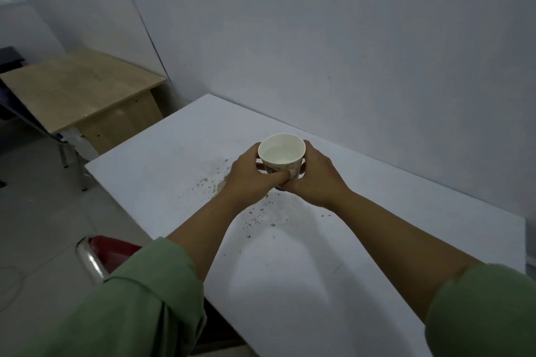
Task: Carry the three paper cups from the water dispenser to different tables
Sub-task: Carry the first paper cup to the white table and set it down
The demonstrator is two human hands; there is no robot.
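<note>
Both hands are closing together around one paper cup [282, 153] from opposite sides. The left hand [249, 175] is wrapping the cup's left wall; the right hand [314, 180] is wrapping the right wall, and the thumbs are meeting across the near face of the cup. The cup is sitting upright between the palms, over the white table [290, 269], with pale liquid showing inside, well up toward the rim.

Likely reason for the two-handed hold: thin paper walls flex under a one-sided squeeze, so pressure from both sides is keeping the rim round and the liquid level. The grip is sitting low on the wall, leaving the mouth open to view.

Beneath and toward the body from the hands, dark flecks and a damp-looking patch are marking the tabletop; whether that is spilled water or chipped surface cannot be told.

Hard to make out: the cup's base is hidden behind the thumbs and fingers, so whether it is resting on the table or hanging just above it is unclear. The printed pattern on the cup is mostly covered. No dispenser and no other cups are in view. Far to the left of the hands, a wooden desk [78, 90] is standing against the wall, partly cut off.
</note>
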